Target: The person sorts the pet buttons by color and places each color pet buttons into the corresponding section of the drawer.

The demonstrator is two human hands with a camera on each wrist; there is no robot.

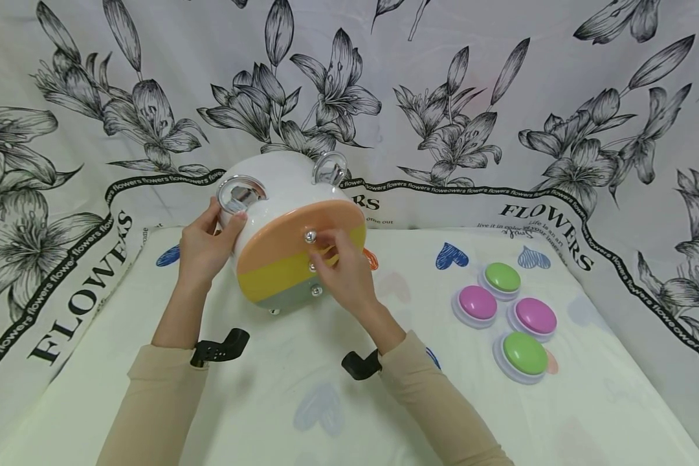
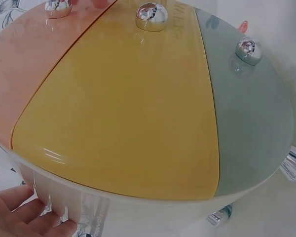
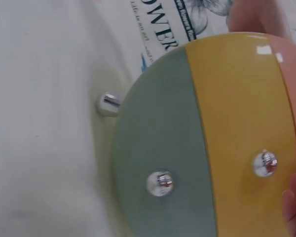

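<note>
A glossy white drawer box (image 1: pixel 279 169) with a rounded body stands on the table, with silver feet and two silver ring-shaped ears. Its front has an orange drawer (image 1: pixel 274 241), a yellow drawer (image 2: pixel 123 118) and a grey-green drawer (image 3: pixel 155 123), each with a round silver knob. My left hand (image 1: pixel 205 249) rests on the box's left side below one ear; its extended fingers (image 2: pixel 32 210) touch the white wall. Over the front, my right hand (image 1: pixel 349 268) has bent index finger and thumb close beside the orange drawer's knob (image 1: pixel 310 237). Contact there is unclear.
Several push-button lights, two green and two pink, sit in a cluster at the right, among them a green one (image 1: pixel 524 353) and a pink one (image 1: pixel 477 303). A white cloth (image 1: pixel 320 414) with printed hearts covers the table. Behind hangs a flower-printed curtain (image 1: pixel 384 149).
</note>
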